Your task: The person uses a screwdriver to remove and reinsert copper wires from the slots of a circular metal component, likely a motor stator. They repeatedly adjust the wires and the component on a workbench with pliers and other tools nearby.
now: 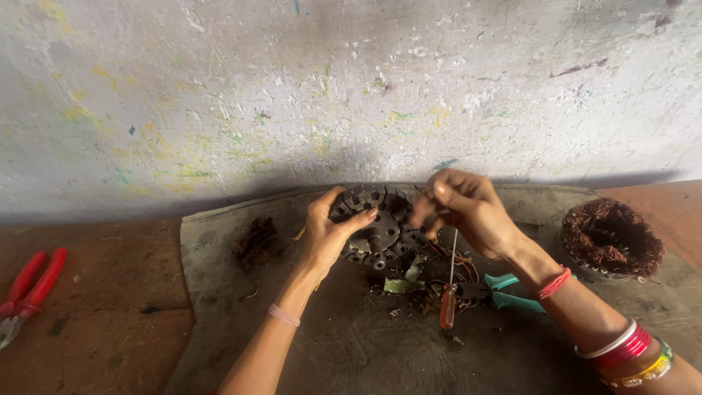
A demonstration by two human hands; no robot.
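Mid-strip on motor core [376, 228], propped up on dark mat [351, 344] by wall. Left hand [327, 232] fingers wrapped round rim, steadying. Right hand [459, 208] fingertips pinched tight, prob. on thin wire at core's top edge. Next, judging: firm grip, steady pull. Screwdriver [448, 292] & teal pliers [504, 291] lying nearby.

Two bare forearms reach from the near edge toward the far middle of the scene. The left hand [330, 232] is cupped, palm facing right, thumb raised and fingers curled inward. The right hand [462, 208], just to its right and slightly higher, has its fingertips pinched together, wrist bent. Bangles and threads circle both wrists.
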